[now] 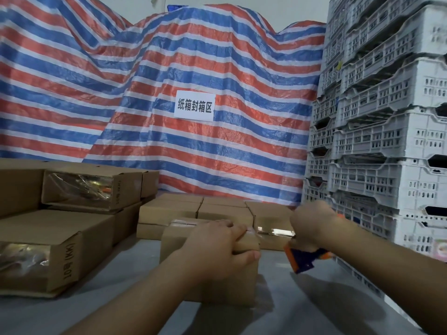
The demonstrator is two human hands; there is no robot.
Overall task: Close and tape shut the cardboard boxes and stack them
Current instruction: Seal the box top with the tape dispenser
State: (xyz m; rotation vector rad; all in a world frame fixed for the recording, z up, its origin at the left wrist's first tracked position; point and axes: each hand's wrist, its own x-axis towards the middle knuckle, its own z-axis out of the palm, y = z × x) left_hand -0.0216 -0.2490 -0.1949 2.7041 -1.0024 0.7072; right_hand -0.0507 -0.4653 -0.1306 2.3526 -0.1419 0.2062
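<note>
From the head camera, I am seeing my left hand (pixel 217 245) pressing down on the small brown cardboard box (pixel 208 267) sitting on the grey bench (pixel 96 308), fingers curled over its top far edge and thumb clamping the near right corner. My right hand (pixel 312 226) is gripping the orange and dark blue tape dispenser (pixel 304 258), fist wrapped tightly round it, just right of the box. A strip of clear tape (pixel 273 232) is stretching between box and dispenser. Taped brown cartons (pixel 79 189) are lying stacked at the left, and flatter brown boxes (pixel 198 209) are sitting behind.
</note>
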